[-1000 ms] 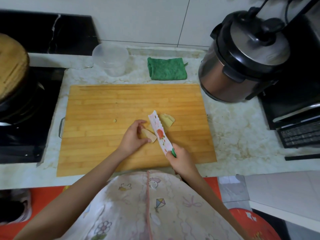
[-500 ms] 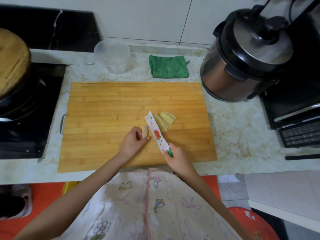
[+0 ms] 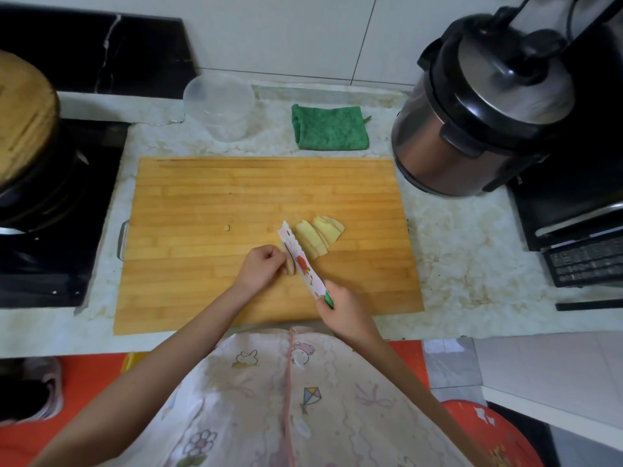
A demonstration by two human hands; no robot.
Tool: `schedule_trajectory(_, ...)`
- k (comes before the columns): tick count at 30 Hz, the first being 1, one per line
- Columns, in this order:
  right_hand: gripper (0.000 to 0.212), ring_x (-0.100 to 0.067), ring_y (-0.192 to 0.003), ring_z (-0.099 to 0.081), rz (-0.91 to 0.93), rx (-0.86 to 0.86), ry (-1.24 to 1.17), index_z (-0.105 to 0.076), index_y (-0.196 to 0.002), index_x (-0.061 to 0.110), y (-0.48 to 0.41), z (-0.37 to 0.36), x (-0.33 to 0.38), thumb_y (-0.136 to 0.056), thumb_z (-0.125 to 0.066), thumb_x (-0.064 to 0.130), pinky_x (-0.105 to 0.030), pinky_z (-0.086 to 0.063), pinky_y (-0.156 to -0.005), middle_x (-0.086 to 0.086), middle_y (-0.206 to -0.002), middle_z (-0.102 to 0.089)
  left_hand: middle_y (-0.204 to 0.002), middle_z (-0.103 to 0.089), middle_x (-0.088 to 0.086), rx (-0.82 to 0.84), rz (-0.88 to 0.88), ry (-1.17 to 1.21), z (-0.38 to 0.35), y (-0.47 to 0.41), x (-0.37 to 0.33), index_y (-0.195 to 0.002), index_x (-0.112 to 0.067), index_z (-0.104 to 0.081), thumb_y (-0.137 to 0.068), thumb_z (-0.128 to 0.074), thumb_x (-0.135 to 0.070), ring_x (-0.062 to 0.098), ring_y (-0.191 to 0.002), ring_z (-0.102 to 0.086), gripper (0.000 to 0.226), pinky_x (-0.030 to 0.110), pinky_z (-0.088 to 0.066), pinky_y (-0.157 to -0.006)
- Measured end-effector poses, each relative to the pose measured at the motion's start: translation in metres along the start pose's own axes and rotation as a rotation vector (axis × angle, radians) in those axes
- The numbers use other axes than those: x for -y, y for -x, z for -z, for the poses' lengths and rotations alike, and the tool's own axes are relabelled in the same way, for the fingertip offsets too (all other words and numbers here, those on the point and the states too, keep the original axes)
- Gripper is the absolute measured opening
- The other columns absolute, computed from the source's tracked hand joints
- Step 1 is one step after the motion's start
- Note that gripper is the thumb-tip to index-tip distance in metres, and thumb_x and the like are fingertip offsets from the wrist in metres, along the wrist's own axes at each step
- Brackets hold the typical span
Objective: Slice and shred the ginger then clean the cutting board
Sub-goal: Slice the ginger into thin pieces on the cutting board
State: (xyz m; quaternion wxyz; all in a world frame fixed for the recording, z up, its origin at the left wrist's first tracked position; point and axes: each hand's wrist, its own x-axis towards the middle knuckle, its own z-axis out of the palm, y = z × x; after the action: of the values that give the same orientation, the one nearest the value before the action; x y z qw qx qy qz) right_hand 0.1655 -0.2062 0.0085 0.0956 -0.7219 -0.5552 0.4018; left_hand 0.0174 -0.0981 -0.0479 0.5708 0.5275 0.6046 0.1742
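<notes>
One pale marble desk (image 3: 455, 257) carries everything. At its left end sits a black stove (image 3: 50, 230) with a dark pot under a round wooden lid (image 3: 23, 112). At the back right stands a steel cooker (image 3: 478, 112) with a black lid. A bamboo board (image 3: 236, 197) lies flat in the middle of the desk, its long side toward the person. Behind the board, a folded green cloth (image 3: 328, 131) rests near the wall, and a clear tub (image 3: 219, 106) stands to the left of it, apart from it.

Both bare forearms reach over the near edge of the board. The left grip (image 3: 261, 267) is curled, its fingertips pinching the ginger (image 3: 290, 264) against the wood. The right grip (image 3: 344, 306) is closed around the green handle of a knife (image 3: 301, 264). The knife's white, red-printed blade points away and to the left, and its edge is down against the right side of the ginger.

Several pale yellow slices (image 3: 318, 237) lie fanned and overlapping on the board, just to the right of the blade. The ginger itself is a small brown stub, mostly hidden by fingers and blade. One tiny scrap (image 3: 227, 227) lies alone on the board, to the left of the knife tip.
</notes>
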Motion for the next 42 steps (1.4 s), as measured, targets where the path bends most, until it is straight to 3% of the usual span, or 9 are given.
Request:
schedule_trajectory(3,0.034,-0.011,-0.049,-0.032,0.002,-0.008,0.023,-0.027,-0.067,0.026,0.001,-0.002,0.002,-0.094,-0.044,0.013,-0.024,-0.021,-0.046,0.001,-0.059,-0.035,-0.053,-0.061,0.003,0.036,0.034,0.108,-0.002,0.002,-0.002,-0.059,-0.007,-0.05,-0.09,-0.048,-0.003,0.007,-0.035,-0.038,0.031,0.017,-0.03,-0.037)
schedule_trajectory(6,0.008,-0.016,-0.052,-0.039,0.026,-0.048,0.02,-0.051,-0.092,0.015,0.003,-0.003,0.004,-0.093,-0.043,0.013,-0.027,-0.026,-0.047,0.0,-0.06,-0.042,-0.053,-0.06,0.004,0.048,0.035,0.161,-0.002,0.003,-0.004,-0.059,-0.008,-0.047,-0.092,-0.047,-0.002,0.007,-0.032,-0.037,0.033,0.017,-0.027,-0.035)
schedule_trajectory(8,0.026,-0.014,-0.051,-0.04,0.032,-0.073,0.036,-0.054,-0.117,0.009,0.002,-0.004,0.006,-0.094,-0.042,0.013,-0.027,-0.028,-0.047,-0.001,-0.061,-0.045,-0.051,-0.06,0.002,0.064,0.026,0.185,-0.001,0.004,-0.003,-0.06,-0.008,-0.046,-0.093,-0.047,-0.002,0.007,-0.031,-0.036,0.034,0.017,-0.026,-0.034)
schedule_trajectory(11,0.039,-0.016,-0.054,-0.044,0.056,-0.072,0.048,-0.049,-0.132,0.014,0.002,-0.004,0.012,-0.094,-0.041,0.014,-0.028,-0.031,-0.048,-0.006,-0.067,-0.054,-0.053,-0.06,0.003,0.087,0.014,0.212,0.001,0.004,-0.001,-0.061,-0.008,-0.046,-0.095,-0.046,-0.003,0.007,-0.031,-0.037,0.035,0.016,-0.025,-0.034)
schedule_trajectory(17,0.035,-0.018,-0.054,-0.043,0.065,-0.084,0.037,-0.051,-0.127,0.011,0.003,-0.003,0.018,-0.093,-0.042,0.012,-0.031,-0.03,-0.05,-0.008,-0.065,-0.051,-0.051,-0.061,0.0,0.119,0.027,0.236,0.002,0.002,0.001,-0.063,-0.008,-0.045,-0.097,-0.045,-0.003,0.007,-0.031,-0.038,0.034,0.016,-0.024,-0.033)
schedule_trajectory(21,0.036,-0.009,-0.048,-0.036,0.058,-0.085,0.06,-0.051,-0.127,0.01,0.003,-0.002,0.022,-0.092,-0.043,0.012,-0.022,-0.024,-0.043,0.003,-0.056,-0.04,-0.054,-0.062,0.003,0.131,0.021,0.241,0.003,0.001,0.002,-0.063,-0.008,-0.045,-0.097,-0.046,-0.003,0.007,-0.031,-0.037,0.034,0.016,-0.024,-0.033)
schedule_trajectory(27,0.041,-0.008,-0.047,-0.031,0.059,-0.091,0.088,-0.049,-0.132,0.011,0.004,-0.001,0.025,-0.091,-0.043,0.012,-0.022,-0.022,-0.044,0.005,-0.054,-0.033,-0.056,-0.063,0.006,0.162,0.026,0.239,0.006,-0.003,0.003,-0.063,-0.006,-0.045,-0.096,-0.048,-0.004,0.008,-0.03,-0.035,0.034,0.017,-0.024,-0.033)
schedule_trajectory(37,0.042,-0.016,-0.055,-0.041,0.029,-0.085,0.065,-0.045,-0.134,0.011,0.003,-0.005,0.029,-0.092,-0.041,0.012,-0.024,-0.026,-0.045,0.002,-0.059,-0.04,-0.057,-0.062,0.008,0.172,0.027,0.248,0.005,-0.004,0.003,-0.063,-0.007,-0.045,-0.096,-0.046,-0.003,0.009,-0.031,-0.034,0.034,0.018,-0.025,-0.035)
schedule_trajectory(42,0.045,-0.009,-0.049,-0.034,0.037,-0.09,0.081,-0.043,-0.137,0.01,0.002,-0.006,0.03,-0.093,-0.042,0.011,-0.02,-0.023,-0.044,0.004,-0.056,-0.035,-0.057,-0.062,0.009,0.179,0.021,0.249,0.006,-0.004,0.003,-0.062,-0.007,-0.046,-0.096,-0.045,-0.002,0.009,-0.031,-0.033,0.034,0.018,-0.025,-0.035)
